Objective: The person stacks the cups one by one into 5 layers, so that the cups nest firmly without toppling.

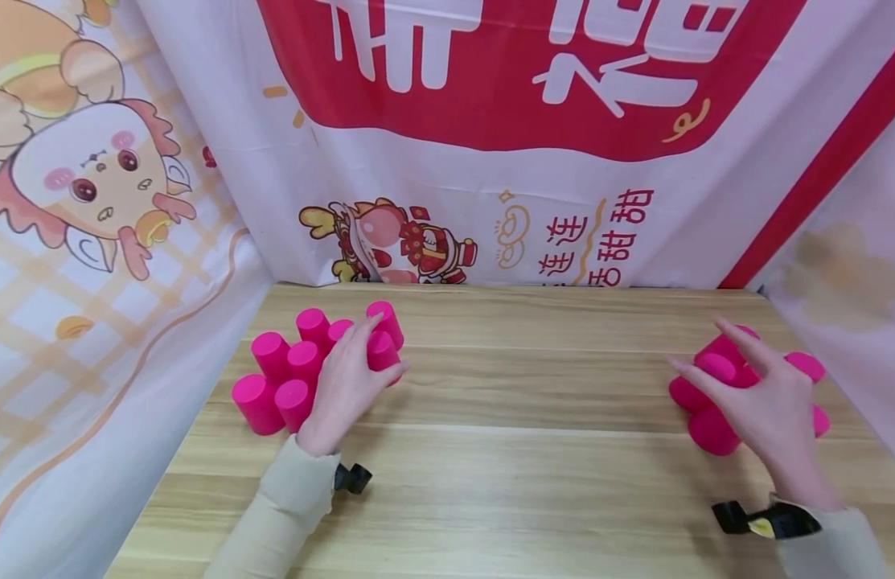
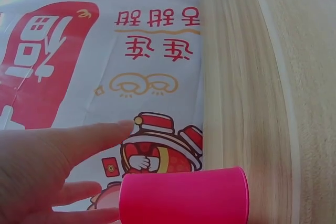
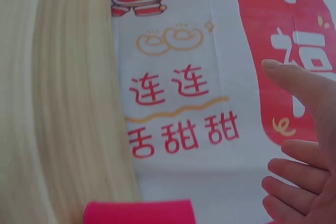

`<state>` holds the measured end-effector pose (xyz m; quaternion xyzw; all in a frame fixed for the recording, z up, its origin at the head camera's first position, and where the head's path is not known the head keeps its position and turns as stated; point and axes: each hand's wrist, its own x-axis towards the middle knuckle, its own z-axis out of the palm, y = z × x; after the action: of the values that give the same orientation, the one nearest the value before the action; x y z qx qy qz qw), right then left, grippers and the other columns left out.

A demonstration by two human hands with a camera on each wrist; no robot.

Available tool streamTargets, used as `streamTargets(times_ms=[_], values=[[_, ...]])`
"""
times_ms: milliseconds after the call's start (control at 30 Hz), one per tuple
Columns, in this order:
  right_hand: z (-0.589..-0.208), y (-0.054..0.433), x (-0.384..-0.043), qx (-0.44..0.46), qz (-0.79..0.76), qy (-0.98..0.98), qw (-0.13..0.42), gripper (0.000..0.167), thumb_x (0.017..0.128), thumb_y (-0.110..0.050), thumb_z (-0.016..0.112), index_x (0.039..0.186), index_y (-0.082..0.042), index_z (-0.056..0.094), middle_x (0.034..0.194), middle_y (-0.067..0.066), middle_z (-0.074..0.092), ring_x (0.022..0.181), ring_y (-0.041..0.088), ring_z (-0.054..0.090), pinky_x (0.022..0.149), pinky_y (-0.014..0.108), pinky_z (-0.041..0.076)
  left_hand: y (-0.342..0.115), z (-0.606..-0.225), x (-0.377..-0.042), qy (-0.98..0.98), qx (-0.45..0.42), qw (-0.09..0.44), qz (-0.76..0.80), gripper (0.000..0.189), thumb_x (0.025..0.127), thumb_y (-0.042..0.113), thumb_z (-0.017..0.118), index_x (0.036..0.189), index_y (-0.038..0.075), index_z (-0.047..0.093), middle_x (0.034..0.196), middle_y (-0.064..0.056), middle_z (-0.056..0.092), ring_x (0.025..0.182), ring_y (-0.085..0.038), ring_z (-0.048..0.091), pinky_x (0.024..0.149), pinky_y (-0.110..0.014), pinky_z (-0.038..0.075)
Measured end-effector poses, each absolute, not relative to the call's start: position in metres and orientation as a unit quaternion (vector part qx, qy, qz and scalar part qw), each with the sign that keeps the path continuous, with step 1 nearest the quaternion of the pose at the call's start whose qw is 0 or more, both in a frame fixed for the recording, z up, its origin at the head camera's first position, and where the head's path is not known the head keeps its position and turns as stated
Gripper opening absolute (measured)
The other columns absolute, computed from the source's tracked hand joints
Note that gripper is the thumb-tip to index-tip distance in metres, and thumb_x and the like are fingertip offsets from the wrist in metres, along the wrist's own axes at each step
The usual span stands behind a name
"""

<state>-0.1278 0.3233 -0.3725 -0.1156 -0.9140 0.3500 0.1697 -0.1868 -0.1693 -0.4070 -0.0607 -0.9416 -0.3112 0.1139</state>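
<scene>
On the left of the table, several bright pink cylinders (image 1: pixel 270 357) stand upright in a cluster. My left hand (image 1: pixel 346 382) hovers over the cluster's right side, thumb and fingers spread apart near one pink cylinder (image 1: pixel 381 351). In the left wrist view, the extended fingers stay above that side while a pink cylinder (image 2: pixel 184 198) shows at the bottom. Over at the right, my right hand (image 1: pixel 769 402) is spread above a second group of pink cylinders (image 1: pixel 713 430), partly hiding them. The right wrist view shows its relaxed fingers and a pink cylinder (image 3: pixel 139 213) at the lower edge.
A wood-grain table (image 1: pixel 505 466) stretches between the two groups. Behind it hangs a white cloth (image 1: pixel 490 177) with red print, and a patterned cloth (image 1: pixel 165 338) borders the left side. Dark wrist straps (image 1: pixel 794 521) sit by the sleeves.
</scene>
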Motion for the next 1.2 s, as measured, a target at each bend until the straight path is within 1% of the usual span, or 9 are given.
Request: streamTargets(times_ms=[100,200,367,533,633,733,800,1067,1200], values=[[-0.38,0.335,-0.119,-0.139,0.352,-0.914,0.144,0.09,0.081,-0.055,0.082,0.157,-0.032,0.041,0.15,0.019,0.048,0.131,0.044,0.038,0.073,0.04,0.043,-0.168,-0.408,-0.188,-0.942,-0.064,0.11,-0.311,0.086,0.081,0.025,0.089,0.153,0.012,0.044,0.138,-0.017,0.055,0.118,-0.036,0.055,0.092,-0.055,0.054],[-0.39,0.344,-0.11,-0.15,0.341,-0.917,0.145,0.091,0.081,-0.053,0.083,0.157,-0.025,0.041,0.151,0.021,0.046,0.132,0.047,0.037,0.076,0.046,0.043,-0.165,-0.408,-0.188,-0.942,-0.067,0.105,-0.31,0.084,0.082,0.02,0.088,0.153,0.011,0.045,0.137,-0.017,0.057,0.117,-0.036,0.057,0.092,-0.055,0.054],[-0.404,0.35,-0.097,-0.153,0.326,-0.92,0.157,0.089,0.079,-0.052,0.085,0.155,-0.023,0.047,0.138,0.022,0.059,0.124,0.046,0.047,0.08,0.043,0.038,-0.158,-0.406,-0.19,-0.941,-0.076,0.097,-0.316,0.077,0.083,0.015,0.087,0.149,0.007,0.049,0.135,-0.017,0.061,0.112,-0.035,0.062,0.092,-0.05,0.056],[-0.413,0.353,-0.092,-0.159,0.332,-0.919,0.139,0.088,0.081,-0.054,0.082,0.155,-0.024,0.045,0.134,0.023,0.061,0.12,0.045,0.049,0.072,0.031,0.037,-0.146,-0.409,-0.192,-0.933,-0.088,0.084,-0.338,0.073,0.083,0.015,0.087,0.147,0.009,0.052,0.128,-0.013,0.065,0.082,-0.029,0.065,0.076,-0.042,0.06],[-0.418,0.356,-0.091,-0.162,0.336,-0.918,0.134,0.086,0.083,-0.052,0.082,0.156,-0.023,0.044,0.138,0.023,0.059,0.121,0.045,0.051,0.069,0.022,0.037,-0.139,-0.414,-0.195,-0.926,-0.088,0.07,-0.361,0.072,0.083,0.017,0.087,0.145,0.01,0.053,0.126,-0.012,0.066,0.084,-0.028,0.065,0.076,-0.042,0.06],[-0.423,0.359,-0.09,-0.153,0.337,-0.919,0.138,0.083,0.086,-0.047,0.081,0.155,-0.02,0.046,0.137,0.024,0.059,0.118,0.044,0.053,0.069,0.016,0.037,-0.133,-0.419,-0.198,-0.919,-0.079,0.053,-0.383,0.07,0.083,0.02,0.088,0.143,0.01,0.055,0.129,-0.011,0.065,0.106,-0.028,0.065,0.088,-0.044,0.058],[-0.426,0.36,-0.089,-0.147,0.335,-0.921,0.135,0.081,0.087,-0.046,0.081,0.155,-0.017,0.046,0.136,0.024,0.06,0.116,0.044,0.055,0.068,0.012,0.037,-0.129,-0.423,-0.201,-0.915,-0.067,0.039,-0.397,0.067,0.083,0.022,0.088,0.141,0.011,0.057,0.129,-0.01,0.065,0.111,-0.029,0.063,0.091,-0.045,0.057],[-0.431,0.362,-0.091,-0.149,0.337,-0.922,0.115,0.086,0.086,-0.05,0.08,0.155,-0.012,0.044,0.133,0.026,0.061,0.113,0.046,0.06,0.064,0.006,0.039,-0.112,-0.424,-0.224,-0.898,-0.064,0.057,-0.432,0.059,0.084,0.026,0.088,0.135,0.011,0.061,0.124,-0.008,0.068,0.113,-0.026,0.064,0.095,-0.043,0.055],[-0.432,0.365,-0.092,-0.142,0.334,-0.924,0.119,0.086,0.084,-0.05,0.082,0.152,-0.009,0.048,0.13,0.026,0.063,0.104,0.035,0.066,0.063,0.004,0.04,-0.1,-0.424,-0.244,-0.881,-0.09,0.076,-0.459,0.058,0.084,0.021,0.087,0.135,0.008,0.062,0.126,-0.01,0.068,0.116,-0.027,0.063,0.099,-0.043,0.052]])
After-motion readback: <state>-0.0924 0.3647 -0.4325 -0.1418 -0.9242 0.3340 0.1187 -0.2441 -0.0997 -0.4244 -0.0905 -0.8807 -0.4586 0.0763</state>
